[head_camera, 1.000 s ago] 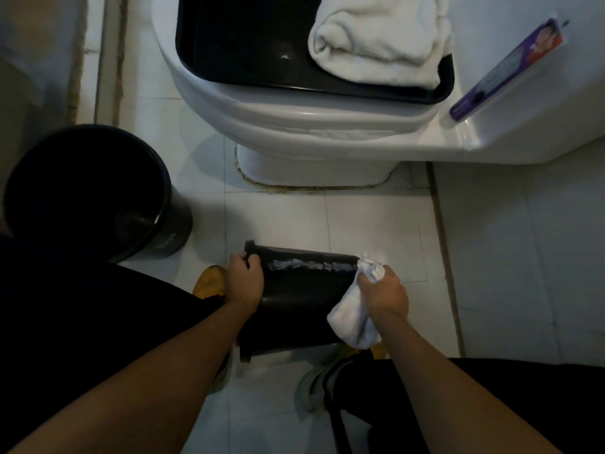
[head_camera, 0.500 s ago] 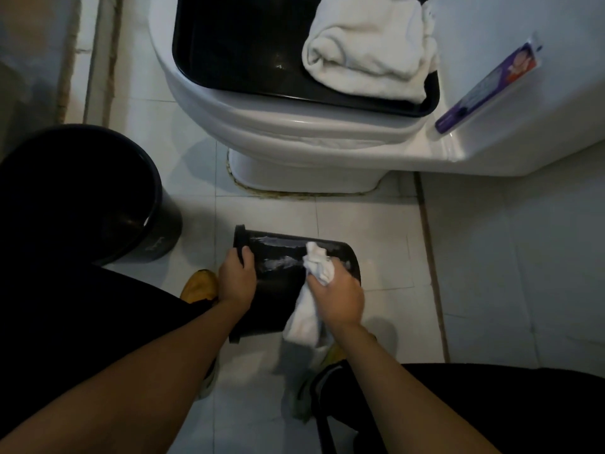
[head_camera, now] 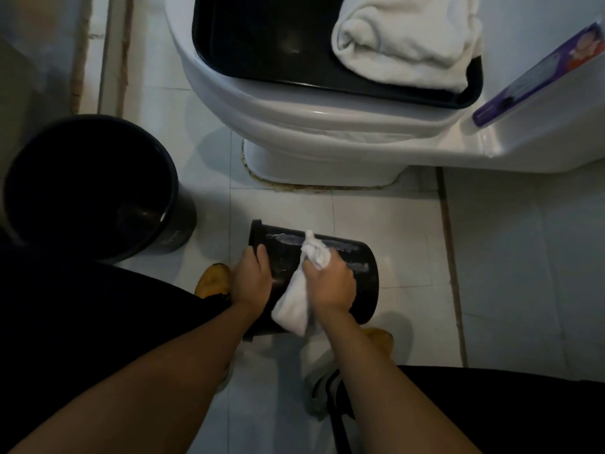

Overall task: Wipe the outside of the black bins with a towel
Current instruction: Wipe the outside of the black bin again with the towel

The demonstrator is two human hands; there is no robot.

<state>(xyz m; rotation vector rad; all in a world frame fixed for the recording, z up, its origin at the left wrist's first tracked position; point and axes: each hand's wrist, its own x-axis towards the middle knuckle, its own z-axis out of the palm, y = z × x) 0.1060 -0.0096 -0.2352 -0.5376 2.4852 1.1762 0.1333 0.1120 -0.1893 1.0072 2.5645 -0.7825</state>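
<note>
Small black bin (head_camera: pixel 353 273): round, lying on its side on the white floor tiles, rimmed mouth to the left, closed base to the right; pale wet streaks along the upper flank. Larger black bin (head_camera: pixel 91 188): standing upright at the left, well apart from the small one, mouth open upward, inside dark, faint mark low on its outer wall, perhaps a label. White towel (head_camera: pixel 302 291): bunched and crumpled, pressed against the small bin's side near its middle, one knotted end poking up past the streaks, the rest drooping down over the near edge.
</note>
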